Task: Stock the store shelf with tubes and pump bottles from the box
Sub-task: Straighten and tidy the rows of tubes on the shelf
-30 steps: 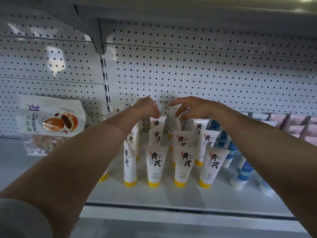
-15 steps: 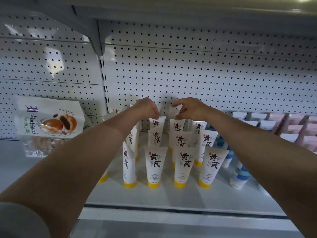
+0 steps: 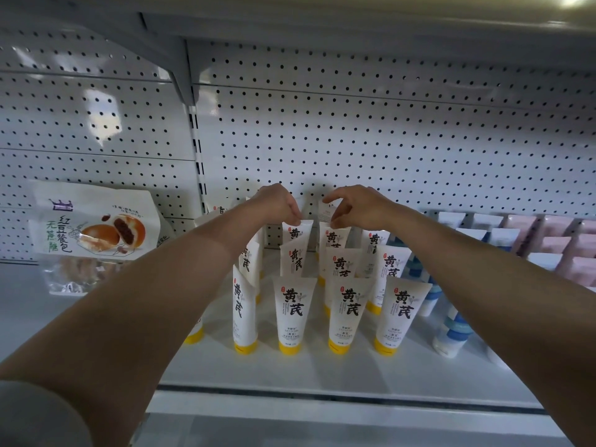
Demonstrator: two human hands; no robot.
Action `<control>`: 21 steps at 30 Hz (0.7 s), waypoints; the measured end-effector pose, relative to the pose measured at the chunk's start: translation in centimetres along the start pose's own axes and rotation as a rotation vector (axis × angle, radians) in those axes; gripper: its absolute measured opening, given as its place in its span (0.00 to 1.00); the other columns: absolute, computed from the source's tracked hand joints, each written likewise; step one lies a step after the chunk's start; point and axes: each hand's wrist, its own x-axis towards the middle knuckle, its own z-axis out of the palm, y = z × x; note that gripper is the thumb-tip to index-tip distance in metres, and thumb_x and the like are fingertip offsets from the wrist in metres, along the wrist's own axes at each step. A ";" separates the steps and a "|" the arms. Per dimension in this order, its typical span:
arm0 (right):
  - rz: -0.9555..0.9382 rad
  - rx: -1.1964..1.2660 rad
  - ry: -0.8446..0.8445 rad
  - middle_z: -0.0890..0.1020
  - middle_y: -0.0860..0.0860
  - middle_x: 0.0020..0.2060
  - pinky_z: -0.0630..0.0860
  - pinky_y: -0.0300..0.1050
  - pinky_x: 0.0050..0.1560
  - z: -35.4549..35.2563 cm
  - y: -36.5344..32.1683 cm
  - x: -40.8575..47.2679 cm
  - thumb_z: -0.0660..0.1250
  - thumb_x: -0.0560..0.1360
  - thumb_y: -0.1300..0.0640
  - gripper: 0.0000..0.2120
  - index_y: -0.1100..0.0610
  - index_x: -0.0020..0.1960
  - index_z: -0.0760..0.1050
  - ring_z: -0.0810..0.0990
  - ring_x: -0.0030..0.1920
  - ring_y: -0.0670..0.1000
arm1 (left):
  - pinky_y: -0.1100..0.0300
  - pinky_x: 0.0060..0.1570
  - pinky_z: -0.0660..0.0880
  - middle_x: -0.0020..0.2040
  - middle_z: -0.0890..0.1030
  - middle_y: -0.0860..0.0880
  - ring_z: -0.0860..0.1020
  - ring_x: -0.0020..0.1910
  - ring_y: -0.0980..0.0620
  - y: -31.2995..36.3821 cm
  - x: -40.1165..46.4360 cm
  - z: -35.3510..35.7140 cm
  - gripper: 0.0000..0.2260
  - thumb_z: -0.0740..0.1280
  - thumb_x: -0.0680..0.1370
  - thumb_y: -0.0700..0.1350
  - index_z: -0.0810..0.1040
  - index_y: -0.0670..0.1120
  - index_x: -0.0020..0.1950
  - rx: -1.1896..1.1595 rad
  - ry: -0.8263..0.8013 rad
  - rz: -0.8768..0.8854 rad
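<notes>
Several white tubes with yellow caps (image 3: 293, 312) stand cap-down in rows on the white shelf (image 3: 322, 375). Both my arms reach to the back row. My left hand (image 3: 280, 201) pinches the top edge of a back-row tube (image 3: 298, 232). My right hand (image 3: 358, 204) pinches the top of a white tube (image 3: 326, 211) at the very back, held a little above its neighbours. Blue-and-white tubes (image 3: 453, 330) stand to the right.
A bread bag (image 3: 92, 227) leans against the pegboard back wall (image 3: 371, 140) on the left. Pink and white boxes (image 3: 561, 246) line the back right. The upper shelf (image 3: 290, 21) hangs overhead. The shelf's front lip runs below the tubes.
My right hand has drawn its fingers together on the rearmost tube's top. My left hand has barely moved. The view has shifted slightly.
</notes>
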 end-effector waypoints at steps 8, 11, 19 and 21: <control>0.064 0.134 0.260 0.85 0.49 0.47 0.70 0.35 0.46 -1.8 0.6 1.3 0.78 0.71 0.50 0.22 0.51 0.63 0.78 0.81 0.53 0.47 | 0.58 0.52 0.76 0.44 0.82 0.52 0.77 0.52 0.51 0.1 1.1 -2.0 0.07 0.74 0.74 0.46 0.86 0.46 0.50 -0.068 0.184 -0.006; 0.108 0.147 0.269 0.82 0.46 0.46 0.71 0.39 0.52 -1.7 0.8 2.1 0.78 0.70 0.48 0.24 0.51 0.63 0.78 0.80 0.54 0.48 | 0.53 0.58 0.77 0.51 0.84 0.50 0.78 0.57 0.47 0.0 2.3 -1.6 0.08 0.74 0.74 0.48 0.86 0.46 0.49 -0.068 0.199 -0.023; 0.141 0.026 0.233 0.82 0.52 0.58 0.74 0.47 0.61 -0.7 2.3 4.2 0.77 0.71 0.47 0.27 0.53 0.67 0.76 0.79 0.59 0.52 | 0.49 0.56 0.78 0.50 0.83 0.49 0.76 0.59 0.45 -0.9 5.7 0.1 0.13 0.73 0.73 0.58 0.85 0.50 0.49 0.050 0.179 -0.112; 0.139 0.005 0.238 0.82 0.52 0.58 0.75 0.50 0.62 -0.4 2.5 4.6 0.77 0.71 0.47 0.27 0.53 0.67 0.76 0.80 0.58 0.53 | 0.50 0.54 0.79 0.50 0.84 0.48 0.78 0.56 0.46 -1.1 6.3 0.3 0.16 0.73 0.73 0.58 0.85 0.47 0.50 0.060 0.174 -0.124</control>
